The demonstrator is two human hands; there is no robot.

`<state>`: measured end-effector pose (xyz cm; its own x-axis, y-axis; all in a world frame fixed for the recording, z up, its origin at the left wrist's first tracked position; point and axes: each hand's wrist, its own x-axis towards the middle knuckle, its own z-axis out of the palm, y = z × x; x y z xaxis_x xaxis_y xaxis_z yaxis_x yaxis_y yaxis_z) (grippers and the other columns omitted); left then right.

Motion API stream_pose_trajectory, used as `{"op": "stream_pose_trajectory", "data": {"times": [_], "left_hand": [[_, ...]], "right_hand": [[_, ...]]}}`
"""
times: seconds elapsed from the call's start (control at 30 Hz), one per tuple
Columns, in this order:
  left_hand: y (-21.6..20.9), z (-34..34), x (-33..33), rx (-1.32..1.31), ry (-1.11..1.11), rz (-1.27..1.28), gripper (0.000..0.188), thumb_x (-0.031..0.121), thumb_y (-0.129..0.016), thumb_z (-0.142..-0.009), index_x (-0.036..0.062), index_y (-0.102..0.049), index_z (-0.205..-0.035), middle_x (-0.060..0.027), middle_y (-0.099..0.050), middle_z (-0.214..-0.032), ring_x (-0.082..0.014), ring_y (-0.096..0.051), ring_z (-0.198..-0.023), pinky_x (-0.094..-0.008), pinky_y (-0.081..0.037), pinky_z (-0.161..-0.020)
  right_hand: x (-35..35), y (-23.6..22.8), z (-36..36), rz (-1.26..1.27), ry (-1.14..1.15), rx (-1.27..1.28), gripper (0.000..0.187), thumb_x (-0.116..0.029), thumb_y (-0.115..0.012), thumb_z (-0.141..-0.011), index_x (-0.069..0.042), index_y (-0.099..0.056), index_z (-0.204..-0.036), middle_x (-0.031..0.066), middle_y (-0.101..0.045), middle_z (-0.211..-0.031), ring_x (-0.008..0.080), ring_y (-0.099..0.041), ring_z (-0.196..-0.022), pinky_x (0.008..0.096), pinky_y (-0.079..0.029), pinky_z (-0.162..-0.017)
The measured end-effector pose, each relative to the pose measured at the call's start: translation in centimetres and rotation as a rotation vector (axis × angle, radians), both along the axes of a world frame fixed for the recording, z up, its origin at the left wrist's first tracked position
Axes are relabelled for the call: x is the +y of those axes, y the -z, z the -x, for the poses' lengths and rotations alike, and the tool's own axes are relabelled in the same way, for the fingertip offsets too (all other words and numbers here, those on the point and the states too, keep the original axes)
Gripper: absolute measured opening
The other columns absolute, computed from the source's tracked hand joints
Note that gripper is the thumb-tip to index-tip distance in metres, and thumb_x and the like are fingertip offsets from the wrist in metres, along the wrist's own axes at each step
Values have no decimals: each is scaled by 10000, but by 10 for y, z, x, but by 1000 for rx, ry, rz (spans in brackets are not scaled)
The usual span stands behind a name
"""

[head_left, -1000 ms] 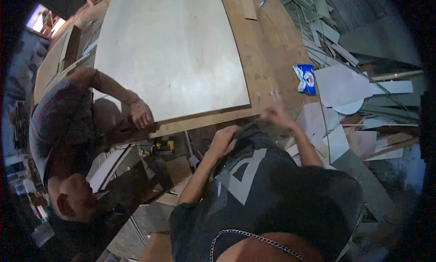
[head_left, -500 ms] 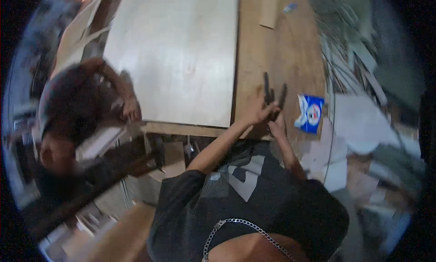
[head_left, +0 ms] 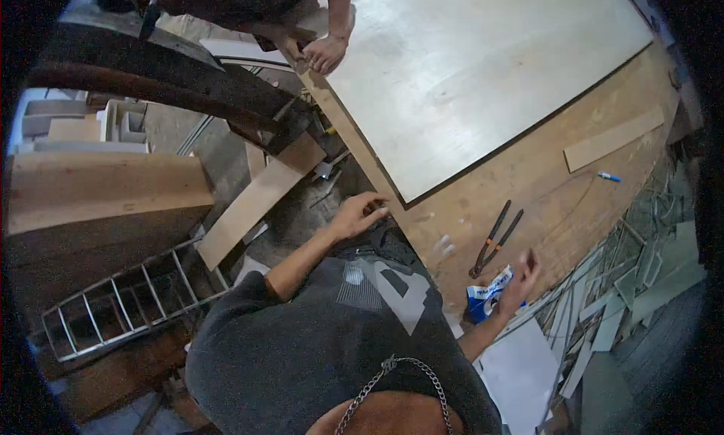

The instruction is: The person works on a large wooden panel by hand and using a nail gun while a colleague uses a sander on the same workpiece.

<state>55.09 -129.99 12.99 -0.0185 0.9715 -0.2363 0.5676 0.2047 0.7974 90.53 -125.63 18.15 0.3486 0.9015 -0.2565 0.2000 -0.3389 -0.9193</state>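
Observation:
On the wooden tabletop lies a pair of dark long-handled pincers [head_left: 494, 242] with orange bands, its handles spread apart. My right hand [head_left: 519, 284] hovers over the right side of a blue and white packet [head_left: 483, 299] and partly covers it; its fingers are stretched and hold nothing I can see. Whether that hand touches the packet, I cannot tell. Beside the table's near edge, close to the corner of a large pale board [head_left: 467, 73], is my left hand [head_left: 360, 215], loosely bent, thumb and fingers apart, with nothing visible in it.
A co-worker's hand [head_left: 326, 54] rests at the board's left edge. A short wood strip [head_left: 615, 139] and a blue-and-white pen [head_left: 609, 177] lie on the tabletop [head_left: 422, 227]. Scrap strips [head_left: 611, 307] pile up to the right. At lower left is a metal ladder [head_left: 128, 303].
The pincers, held in both hands before, now lie on the table. My hands have separated, the right one moving to the packet. The view has turned left.

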Motion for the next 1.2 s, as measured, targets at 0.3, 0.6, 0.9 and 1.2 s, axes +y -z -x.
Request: {"op": "stream_pose_trajectory", "data": {"times": [0.3,0.6,0.9,1.2], "left_hand": [[19,21,-15,-56,106,-2,425,355,-539,-888,35,-535,-1168,-160,-608,-985,-265,-611,-886,-371,-491,-747],[63,120,-91,-75,-283,-56,466,411,-511,-875,65,-530,-1186,-137,-603,-1077,-279,-599,-918,-384,-473,-808],[79,216,-131,-119,-391,-36,408,336,-565,-850,47,-558,-1139,-148,-613,-1025,-272,-618,-847,-360,-488,-746],[119,278,-160,-64,-429,-94,408,328,-566,-848,22,-560,-1119,-171,-608,-968,-284,-609,-738,-378,-482,-685]], "right_hand": [[54,19,41,-49,-446,240,264,-244,-550,-898,15,-583,-932,96,-622,-893,169,-572,-868,310,-444,-797],[24,87,125,-46,-704,-483,451,-278,-648,-806,-33,-540,-1169,144,-587,-1067,236,-567,-981,320,-471,-788],[11,100,209,-400,-857,-1034,661,-297,-697,-753,-20,-414,-1282,269,-389,-1312,404,-379,-1220,437,-342,-995],[26,134,229,-591,-632,-1196,325,-169,-558,-868,-13,-549,-1153,269,-547,-1111,407,-519,-1041,427,-441,-876]]}}
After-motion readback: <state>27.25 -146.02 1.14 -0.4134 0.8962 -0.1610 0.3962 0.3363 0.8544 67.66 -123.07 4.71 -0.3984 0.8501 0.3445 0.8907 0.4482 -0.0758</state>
